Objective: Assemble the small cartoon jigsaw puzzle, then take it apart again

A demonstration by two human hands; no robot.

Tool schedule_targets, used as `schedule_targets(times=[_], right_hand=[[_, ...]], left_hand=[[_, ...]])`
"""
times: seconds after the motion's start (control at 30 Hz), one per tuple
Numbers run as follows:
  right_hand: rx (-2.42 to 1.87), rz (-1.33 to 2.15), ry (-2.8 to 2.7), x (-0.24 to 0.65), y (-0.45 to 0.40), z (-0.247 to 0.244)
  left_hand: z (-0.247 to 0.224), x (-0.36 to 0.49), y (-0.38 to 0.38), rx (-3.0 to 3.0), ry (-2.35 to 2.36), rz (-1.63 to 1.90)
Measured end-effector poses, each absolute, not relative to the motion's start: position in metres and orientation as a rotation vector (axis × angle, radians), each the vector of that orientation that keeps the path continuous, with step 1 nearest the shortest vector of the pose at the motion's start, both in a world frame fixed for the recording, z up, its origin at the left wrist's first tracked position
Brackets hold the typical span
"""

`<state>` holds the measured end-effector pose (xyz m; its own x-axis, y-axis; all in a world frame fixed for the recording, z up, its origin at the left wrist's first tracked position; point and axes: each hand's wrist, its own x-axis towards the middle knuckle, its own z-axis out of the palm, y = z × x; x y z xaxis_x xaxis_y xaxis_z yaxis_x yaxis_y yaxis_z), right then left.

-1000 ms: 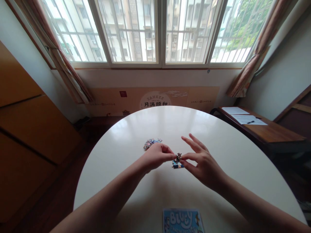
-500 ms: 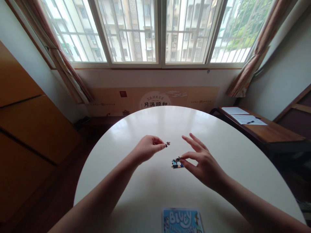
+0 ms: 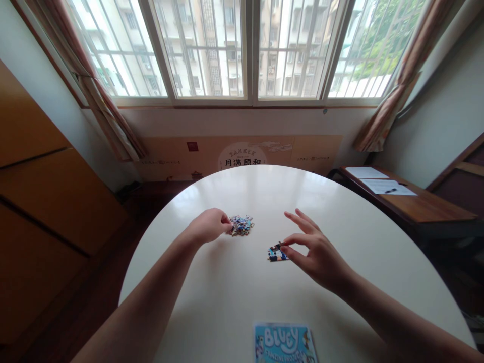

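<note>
My left hand (image 3: 212,225) is at the left edge of a heap of loose jigsaw puzzle pieces (image 3: 242,225). Its thumb and forefinger are pinched together, with a small dark puzzle piece showing at the tips. To the right, a small joined section of puzzle (image 3: 278,253) in blue, black and white lies on the white table. My right hand (image 3: 315,252) pinches a puzzle piece (image 3: 280,244) between thumb and forefinger at the upper edge of that section; the other fingers are raised and spread. My fingers cover the section's right part.
A blue Bluey box or booklet (image 3: 283,345) lies near the table's front edge. The round white table (image 3: 212,312) stands before a barred window. A wooden side table (image 3: 442,204) on the right bears papers (image 3: 387,186) and a pen.
My left hand has moved left, from beside the joined section to the heap, which it had been hiding. My right hand has barely moved, its piece now lower against the section.
</note>
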<state>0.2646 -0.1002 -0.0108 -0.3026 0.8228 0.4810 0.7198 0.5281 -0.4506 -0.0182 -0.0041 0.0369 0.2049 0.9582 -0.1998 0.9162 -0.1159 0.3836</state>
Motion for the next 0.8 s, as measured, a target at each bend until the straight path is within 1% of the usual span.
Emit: schedule_targets(times=[0.1,0.33,0.47,0.63,0.7,0.8], right_hand=[[-1.237,0.178,-2.093,0.265,-0.100,-0.011],[-1.215,0.177,-2.112,0.264,-0.100,-0.011],[-1.220,0.191,-2.105,0.263,-0.101,-0.011],[-1.202,0.191,-2.064,0.264,-0.101,-0.011],[-1.204,0.204,-2.042,0.264,-0.101,-0.010],[-1.215,0.235,-2.018,0.264,-0.100,-0.010]], left_hand=[[0.040,-0.021,-0.005,2.040,1.689,0.051],[0.036,-0.017,-0.005,2.133,1.666,0.079],[0.035,-0.014,-0.006,2.168,1.706,0.163],[0.041,-0.009,-0.010,2.239,1.806,0.362],[0.041,-0.002,-0.016,2.286,1.695,0.453],[0.040,0.015,-0.030,2.315,1.347,0.524]])
